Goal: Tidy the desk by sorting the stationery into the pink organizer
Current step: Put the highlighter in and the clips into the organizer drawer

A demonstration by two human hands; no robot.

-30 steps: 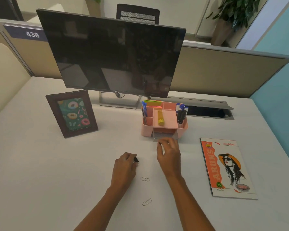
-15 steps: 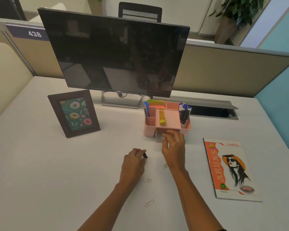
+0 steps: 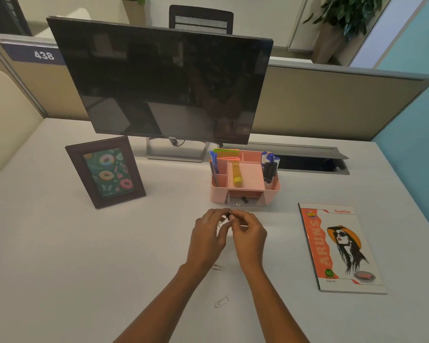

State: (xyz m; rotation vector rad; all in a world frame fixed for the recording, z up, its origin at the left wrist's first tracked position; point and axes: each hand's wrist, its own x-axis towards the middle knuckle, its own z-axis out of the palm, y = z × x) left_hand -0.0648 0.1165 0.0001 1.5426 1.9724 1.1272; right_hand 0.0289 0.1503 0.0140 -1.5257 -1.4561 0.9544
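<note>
The pink organizer (image 3: 218,194) stands in front of the monitor. It holds blue pens (image 3: 213,162), a yellow highlighter (image 3: 237,173), dark markers (image 3: 269,170) and sticky notes (image 3: 227,153). Its small front drawer (image 3: 254,203) is pulled open with one black binder clip (image 3: 242,200) inside. Just in front of the drawer my left hand (image 3: 207,235) and my right hand (image 3: 249,231) meet, fingertips pinched together on a second small black binder clip (image 3: 227,218) with wire handles. Two paper clips (image 3: 217,267) (image 3: 221,302) lie on the desk below my wrists.
A dark monitor (image 3: 169,82) stands at the back centre, with a framed doughnut picture (image 3: 107,172) to its left. An orange-and-white notebook (image 3: 337,246) lies flat at the right. A cable slot (image 3: 307,163) opens behind the organizer, and partition walls close off the desk.
My right hand came back from the drawer, leaving a binder clip inside. My left hand moved up and right with its black clip, and both hands now meet on it.
</note>
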